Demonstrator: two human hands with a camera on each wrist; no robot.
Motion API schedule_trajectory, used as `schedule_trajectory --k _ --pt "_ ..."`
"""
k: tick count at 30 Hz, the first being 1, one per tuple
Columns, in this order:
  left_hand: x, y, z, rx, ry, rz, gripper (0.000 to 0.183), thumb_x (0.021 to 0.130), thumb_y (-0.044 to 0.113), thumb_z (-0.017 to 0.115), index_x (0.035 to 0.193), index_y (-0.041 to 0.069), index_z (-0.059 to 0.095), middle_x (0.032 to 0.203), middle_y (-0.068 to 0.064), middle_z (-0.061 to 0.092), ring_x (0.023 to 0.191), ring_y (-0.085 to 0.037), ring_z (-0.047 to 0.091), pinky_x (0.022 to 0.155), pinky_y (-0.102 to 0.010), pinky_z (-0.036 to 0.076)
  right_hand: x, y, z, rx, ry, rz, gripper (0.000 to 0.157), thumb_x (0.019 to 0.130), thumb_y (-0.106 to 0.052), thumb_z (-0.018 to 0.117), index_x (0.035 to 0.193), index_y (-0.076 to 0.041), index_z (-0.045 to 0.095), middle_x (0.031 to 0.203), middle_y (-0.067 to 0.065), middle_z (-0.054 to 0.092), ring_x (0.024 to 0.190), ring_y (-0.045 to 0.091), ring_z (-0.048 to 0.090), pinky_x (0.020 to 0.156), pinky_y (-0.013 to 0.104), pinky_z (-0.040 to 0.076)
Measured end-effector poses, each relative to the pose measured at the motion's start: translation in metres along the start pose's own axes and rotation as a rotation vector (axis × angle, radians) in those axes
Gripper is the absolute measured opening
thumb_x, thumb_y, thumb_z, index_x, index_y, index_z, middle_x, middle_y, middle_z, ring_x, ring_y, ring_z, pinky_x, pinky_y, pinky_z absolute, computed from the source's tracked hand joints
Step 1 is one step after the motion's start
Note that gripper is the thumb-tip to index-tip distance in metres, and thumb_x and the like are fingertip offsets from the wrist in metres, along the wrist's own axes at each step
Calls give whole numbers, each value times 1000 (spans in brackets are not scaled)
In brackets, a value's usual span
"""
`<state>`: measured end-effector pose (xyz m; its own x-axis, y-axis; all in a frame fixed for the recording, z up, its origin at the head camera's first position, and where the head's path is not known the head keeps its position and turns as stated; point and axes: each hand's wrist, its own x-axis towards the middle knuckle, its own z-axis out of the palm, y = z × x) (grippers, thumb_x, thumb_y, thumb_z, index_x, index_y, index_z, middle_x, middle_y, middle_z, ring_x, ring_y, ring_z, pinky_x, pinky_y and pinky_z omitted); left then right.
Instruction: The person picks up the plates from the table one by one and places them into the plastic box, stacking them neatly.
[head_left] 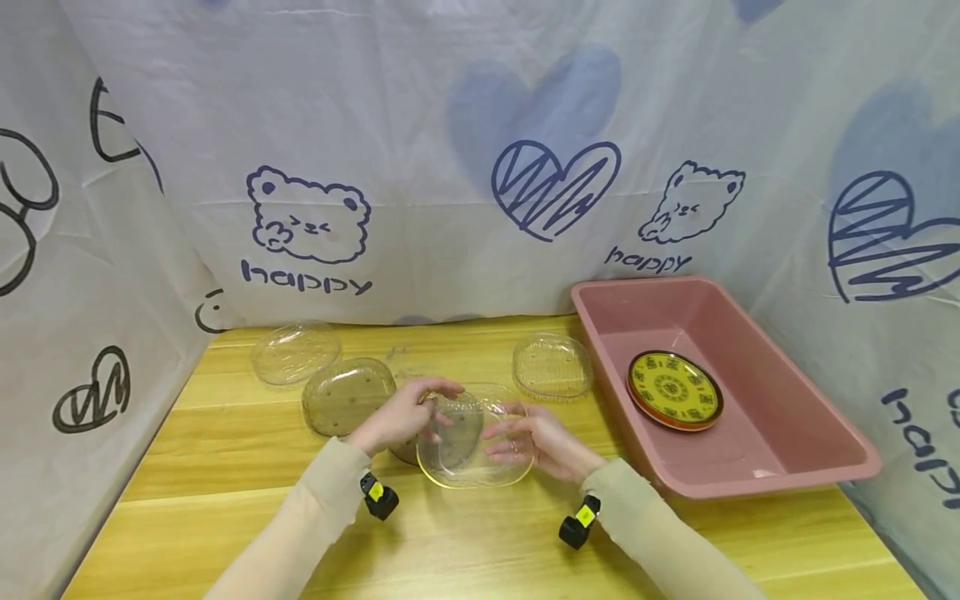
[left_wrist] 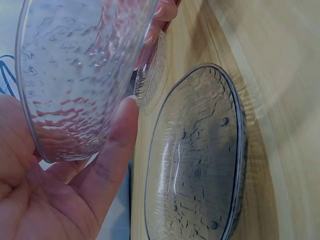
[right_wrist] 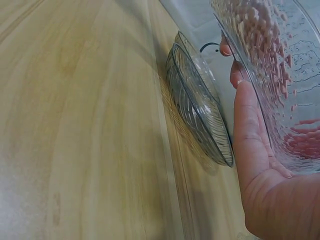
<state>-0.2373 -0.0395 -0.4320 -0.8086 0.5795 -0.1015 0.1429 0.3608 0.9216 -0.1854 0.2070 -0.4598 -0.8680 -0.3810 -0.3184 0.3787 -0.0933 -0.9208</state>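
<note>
A clear, rounded tray (head_left: 491, 468) with a rippled surface is held up over the table between both hands. My left hand (head_left: 408, 412) grips its left end, thumb and fingers on either side of the wall (left_wrist: 75, 75). On the opposite side, my right hand (head_left: 546, 437) holds the tray with its fingers along the wall (right_wrist: 280, 100). A smoky grey tray (head_left: 405, 452) lies on the table beneath, partly seen through the clear one. Close beyond my left wrist is another smoky tray (head_left: 348, 394).
Clear trays lie at the back left (head_left: 295, 354) and right of centre (head_left: 551, 367). A pink basin (head_left: 780, 392) stands on the right, with a round yellow-topped, patterned box (head_left: 672, 389) inside. White printed cloth (head_left: 420, 208) hangs behind the wooden table (head_left: 225, 492).
</note>
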Motion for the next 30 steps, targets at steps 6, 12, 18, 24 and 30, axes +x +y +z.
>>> schedule_trajectory --k 6,12,18,24,30 --pt "1 0 1 -34 -8 1 48 100 -9 33 143 3 51 142 -28 51 105 -44 68 66 -34 64 -1 0 -1 1 18 1 48 100 1 37 146 8 27 122 24 66 87 19 74 89 34 63" --pt "3 2 3 -62 9 32 46 102 -5 34 146 4 45 142 -29 49 107 -48 66 67 -36 63 -4 -4 -2 19 30 -6 48 99 2 37 146 9 26 117 20 68 87 20 74 87 34 63" --pt "5 3 5 -81 77 36 43 108 11 39 151 12 40 146 -25 47 114 -46 63 76 -36 64 -8 -12 -4 9 80 -15 52 98 3 36 148 10 22 115 17 67 85 19 74 84 31 64" --pt "8 3 8 -88 145 60 42 110 24 38 151 12 40 144 -25 46 117 -43 63 79 -38 64 -13 -23 -6 -15 154 -38 56 99 0 37 152 9 20 120 22 66 84 18 75 85 33 64" --pt "11 6 9 -49 228 85 43 111 30 37 150 12 44 145 -23 51 118 -39 64 90 -43 61 -20 -34 -8 -14 196 -50 51 100 1 36 150 8 23 116 19 68 82 16 74 84 32 64"
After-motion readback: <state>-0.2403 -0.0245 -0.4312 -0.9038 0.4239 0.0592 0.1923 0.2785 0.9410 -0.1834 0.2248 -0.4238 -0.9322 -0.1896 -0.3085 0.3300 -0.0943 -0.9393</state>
